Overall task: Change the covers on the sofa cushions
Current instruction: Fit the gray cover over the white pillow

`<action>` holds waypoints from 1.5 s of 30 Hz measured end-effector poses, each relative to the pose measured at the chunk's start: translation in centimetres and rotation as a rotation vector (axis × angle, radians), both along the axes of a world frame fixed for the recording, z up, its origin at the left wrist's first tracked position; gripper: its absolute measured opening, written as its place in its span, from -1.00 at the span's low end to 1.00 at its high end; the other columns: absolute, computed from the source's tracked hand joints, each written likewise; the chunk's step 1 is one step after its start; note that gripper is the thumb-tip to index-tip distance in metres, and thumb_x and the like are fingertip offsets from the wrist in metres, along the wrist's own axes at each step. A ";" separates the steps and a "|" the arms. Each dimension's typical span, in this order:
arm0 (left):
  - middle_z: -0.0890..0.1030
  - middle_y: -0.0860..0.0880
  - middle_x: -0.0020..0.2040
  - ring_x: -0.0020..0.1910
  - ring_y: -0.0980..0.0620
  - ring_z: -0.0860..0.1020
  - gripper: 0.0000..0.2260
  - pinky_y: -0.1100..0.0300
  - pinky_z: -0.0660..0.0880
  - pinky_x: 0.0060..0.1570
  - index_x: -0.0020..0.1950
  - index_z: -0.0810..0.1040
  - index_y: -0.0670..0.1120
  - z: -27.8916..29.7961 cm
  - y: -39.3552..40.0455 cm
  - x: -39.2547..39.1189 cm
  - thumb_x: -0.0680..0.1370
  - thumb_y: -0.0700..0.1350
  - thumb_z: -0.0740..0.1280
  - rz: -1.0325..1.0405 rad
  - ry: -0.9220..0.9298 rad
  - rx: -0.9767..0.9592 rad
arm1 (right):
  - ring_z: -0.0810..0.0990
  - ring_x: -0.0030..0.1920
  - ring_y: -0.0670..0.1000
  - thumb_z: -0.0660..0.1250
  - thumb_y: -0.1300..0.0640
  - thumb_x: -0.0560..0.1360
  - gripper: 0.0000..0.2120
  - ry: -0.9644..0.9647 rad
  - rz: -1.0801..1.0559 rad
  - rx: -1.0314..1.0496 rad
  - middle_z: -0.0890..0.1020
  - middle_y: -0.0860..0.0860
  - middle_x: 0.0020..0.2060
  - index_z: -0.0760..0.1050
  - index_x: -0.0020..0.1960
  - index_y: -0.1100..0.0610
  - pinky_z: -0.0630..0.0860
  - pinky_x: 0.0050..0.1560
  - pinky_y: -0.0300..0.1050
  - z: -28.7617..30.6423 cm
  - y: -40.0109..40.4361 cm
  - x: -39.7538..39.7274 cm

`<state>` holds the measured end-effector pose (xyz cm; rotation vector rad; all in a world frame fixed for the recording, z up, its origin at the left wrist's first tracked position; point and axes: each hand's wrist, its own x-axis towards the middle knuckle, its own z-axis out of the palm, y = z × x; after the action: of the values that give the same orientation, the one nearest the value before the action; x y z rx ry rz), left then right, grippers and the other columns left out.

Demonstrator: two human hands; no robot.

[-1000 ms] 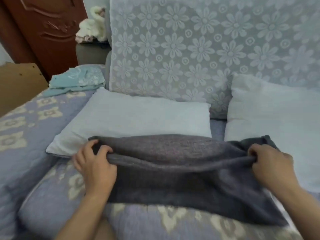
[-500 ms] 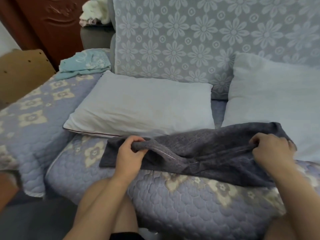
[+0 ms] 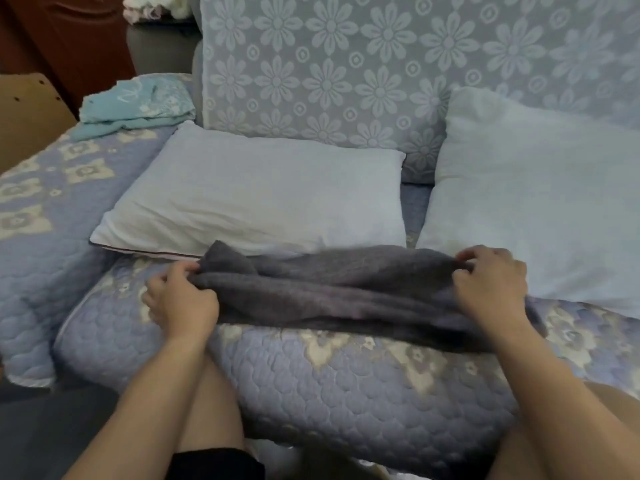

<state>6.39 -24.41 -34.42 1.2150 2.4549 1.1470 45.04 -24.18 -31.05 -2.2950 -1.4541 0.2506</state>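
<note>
A dark grey cushion cover [image 3: 346, 292] lies bunched across the front of the sofa seat. My left hand [image 3: 180, 299] grips its left end and my right hand [image 3: 491, 285] grips its right end, stretching it between them. Just behind it lies a bare white cushion [image 3: 263, 195], flat on the seat. A second bare white cushion [image 3: 540, 202] leans against the backrest on the right, partly behind my right hand.
The seat wears a quilted lavender cover [image 3: 363, 382] with cream flowers. The backrest [image 3: 346, 64] has a pale floral lace cover. Folded light blue fabric [image 3: 135, 105] lies at the back left. A brown door [image 3: 69, 39] and a wooden board [image 3: 24, 112] stand left.
The grey cover has been gathered into a narrower band and my left hand has shifted along its left end. The view has pulled back and lowered, showing more of the seat front.
</note>
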 end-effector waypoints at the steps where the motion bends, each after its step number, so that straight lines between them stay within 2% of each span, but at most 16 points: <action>1: 0.38 -0.23 0.34 0.30 -0.30 0.34 -0.55 -0.10 0.29 0.31 0.19 0.57 -0.06 -0.2 -0.1 0.9 0.37 -0.40 0.28 -0.006 0.091 -0.027 | 0.42 0.23 0.33 0.28 0.21 0.45 -0.66 0.074 -0.080 -0.018 0.51 0.24 0.24 0.57 0.20 0.07 0.36 0.29 0.11 0.0 -0.2 1.0; 3: 0.34 -0.23 0.38 0.35 -0.33 0.30 -0.43 -0.18 0.22 0.35 0.29 0.56 -0.06 -0.4 -0.6 2.3 0.31 -0.39 0.28 -0.151 0.355 0.083 | 0.43 0.23 0.34 0.29 0.15 0.46 -0.64 0.254 -0.216 -0.071 0.48 0.24 0.25 0.52 0.25 0.07 0.40 0.29 0.11 -0.3 -0.6 2.0; 5: 0.43 -0.23 0.31 0.29 -0.33 0.38 -0.43 -0.19 0.29 0.28 0.29 0.59 -0.11 -1.1 -1.4 4.4 0.28 -0.32 0.28 -0.437 0.517 0.208 | 0.48 0.04 0.27 0.29 0.03 0.35 -0.66 0.412 -0.302 -0.084 0.49 0.19 0.11 0.49 0.13 0.00 0.47 0.13 0.03 -1.0 -1.4 3.6; 9: 0.53 -0.09 0.23 0.26 -0.17 0.48 -0.60 -0.14 0.41 0.26 0.27 0.63 -0.07 -4.2 -3.4 8.7 0.46 -0.13 0.24 -0.955 0.561 0.113 | 0.52 0.02 0.21 0.34 0.03 0.30 -0.56 0.610 -0.442 -0.014 0.54 0.19 0.04 0.49 0.15 0.13 0.50 0.03 0.04 -2.6 -2.9 6.9; 12: 0.56 0.01 0.18 0.21 -0.08 0.51 -0.66 -0.07 0.41 0.24 0.27 0.63 0.01 -6.1 -3.6 9.8 0.56 0.02 0.22 -1.017 0.600 0.042 | 0.49 -0.09 0.14 0.35 0.19 0.49 -0.44 0.624 -0.323 -0.201 0.50 0.23 0.22 0.32 0.45 0.25 0.43 -0.18 -0.07 -1.1 -5.0 6.3; 15: 0.58 0.03 0.04 0.03 -0.05 0.53 -0.67 -0.02 0.43 0.08 0.16 0.68 0.00 -6.3 -2.7 9.9 0.58 0.08 0.21 -0.958 0.592 0.075 | 0.45 -0.12 0.06 0.30 0.25 0.55 -0.23 0.484 -0.114 -0.267 0.39 0.21 0.41 -0.01 0.63 0.05 0.42 -0.27 -0.07 -0.4 -6.0 7.1; 17: 0.57 0.02 -0.08 -0.09 -0.07 0.54 -0.70 -0.02 0.44 -0.05 0.06 0.70 -0.04 -5.7 -2.2 9.6 0.58 0.05 0.21 -0.888 0.572 0.089 | 0.57 -0.08 0.04 0.36 0.28 0.52 -0.25 0.482 0.049 -0.270 0.46 0.13 0.38 0.15 0.59 -0.10 0.53 -0.16 -0.06 0.7 -6.5 7.8; 21: 0.58 -0.09 -0.10 -0.11 -0.21 0.58 -0.87 -0.09 0.52 -0.10 0.06 0.67 -0.12 -3.4 -2.2 8.6 0.60 -0.13 0.36 -0.627 0.369 0.045 | 0.67 -0.04 0.03 0.48 0.36 0.42 -0.51 0.471 0.324 -0.323 0.66 0.01 0.07 0.61 0.17 -0.15 0.63 0.05 0.06 2.4 -6.9 8.3; 25: 0.55 -0.13 -0.01 -0.01 -0.23 0.58 -0.83 -0.07 0.53 0.02 0.13 0.66 -0.08 0.4 0.1 7.8 0.56 -0.20 0.39 -0.554 0.286 -0.026 | 0.69 -0.18 0.10 0.40 0.30 0.53 -0.82 0.651 0.412 -0.042 0.70 0.13 -0.21 0.68 -0.08 0.05 0.64 -0.01 0.09 5.3 -6.0 6.0; 27: 0.53 -0.06 0.04 -0.01 -0.06 0.58 -0.70 0.04 0.52 0.16 0.17 0.64 0.00 3.5 0.8 8.9 0.51 -0.28 0.36 -0.636 0.170 0.050 | 0.65 -0.24 0.04 0.39 0.27 0.55 -0.87 0.720 0.470 0.064 0.67 0.17 -0.26 0.67 -0.11 0.11 0.63 -0.11 -0.04 7.5 -4.8 4.2; 30: 0.57 0.05 -0.05 -0.13 0.14 0.56 -0.75 0.37 0.47 -0.05 0.08 0.64 0.02 8.8 0.8 13.4 0.52 -0.29 0.35 -0.843 -0.014 0.230 | 0.53 -0.04 -0.05 0.44 0.11 0.51 -0.95 0.374 0.557 0.191 0.58 0.03 -0.15 0.66 -0.13 0.03 0.41 0.00 -0.33 9.1 -1.8 1.3; 31: 0.60 0.06 -0.11 -0.18 0.12 0.58 -0.81 0.33 0.50 -0.12 0.03 0.63 0.03 10.0 1.1 14.9 0.53 -0.23 0.36 -0.915 -0.105 0.237 | 0.45 0.06 -0.05 0.46 0.04 0.48 -0.96 0.197 0.567 0.262 0.52 -0.03 -0.03 0.65 -0.14 -0.02 0.32 0.11 -0.30 9.3 -0.5 0.3; 33: 0.63 -0.01 -0.24 -0.30 -0.02 0.62 -0.94 0.12 0.58 -0.18 -0.05 0.59 0.03 10.6 1.9 17.3 0.52 -0.11 0.35 -1.004 -0.317 0.177 | 0.39 0.19 -0.04 0.46 0.04 0.46 -0.95 0.130 0.618 0.338 0.48 -0.04 0.15 0.60 -0.15 -0.04 0.23 0.21 -0.28 8.9 1.1 -1.3; 37: 0.63 -0.15 -0.20 -0.25 -0.06 0.67 -0.92 0.06 0.59 -0.17 -0.03 0.52 -0.07 7.2 3.4 17.8 0.59 -0.24 0.35 -0.974 -0.540 0.012 | 0.60 -0.10 -0.14 0.38 0.13 0.56 -0.96 0.447 0.545 0.257 0.67 -0.07 -0.15 0.60 -0.07 0.05 0.52 0.00 -0.11 4.4 0.5 -3.1; 41: 0.65 -0.09 -0.14 -0.16 -0.02 0.69 -0.86 0.05 0.65 -0.04 0.05 0.54 -0.09 4.7 2.6 17.6 0.57 -0.31 0.37 -0.987 -0.634 -0.161 | 0.64 -0.04 -0.21 0.37 0.14 0.57 -0.86 0.657 0.528 0.158 0.69 -0.22 -0.11 0.63 0.04 -0.08 0.49 -0.06 -0.37 1.7 -0.1 -2.8; 45: 0.65 -0.18 -0.17 -0.18 -0.03 0.67 -0.90 0.07 0.65 -0.04 0.01 0.57 -0.14 5.4 3.0 18.2 0.55 -0.22 0.45 -1.002 -0.704 -0.103 | 0.68 -0.05 -0.04 0.38 0.13 0.57 -0.91 0.891 0.472 0.175 0.72 -0.03 -0.13 0.66 -0.01 0.01 0.58 0.01 -0.18 2.3 1.4 -2.5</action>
<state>24.58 -21.44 -28.98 1.3989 1.1198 0.8755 42.57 -22.77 -28.74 -1.3470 -1.3870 1.0683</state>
